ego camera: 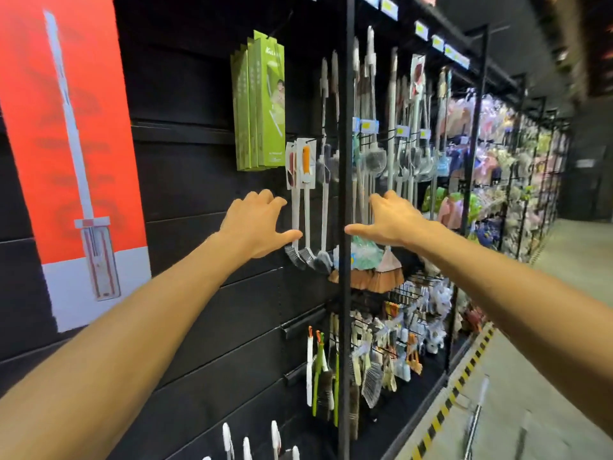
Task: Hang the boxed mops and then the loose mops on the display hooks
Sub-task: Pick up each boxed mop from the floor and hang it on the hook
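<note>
The green boxed mops [260, 104] hang in a tight row on the black wall panel [185, 180], upper centre of the frame, their tops at a hook that is hard to make out. Just below and right of them hang carded long-handled brushes [303, 194], white handles down, bristle heads low near centre frame.

Both arms reach forward at mid-height. The left hand [257, 224] is spread and holds nothing, fingers loosely bent toward the panel, thumb extended right beside the brush handles; contact cannot be confirmed. The right hand [386, 217] is likewise spread and unloaded, thumb pointing left at the black upright post [346, 293], fingers angled toward the hanging goods behind it.

Right of the post, white-handled mops and brooms [381, 127] hang on hooks. A red poster [69, 144] showing a flat mop fills the left of the frame. A metal pole [474, 423] lies on the floor, lower right.
</note>
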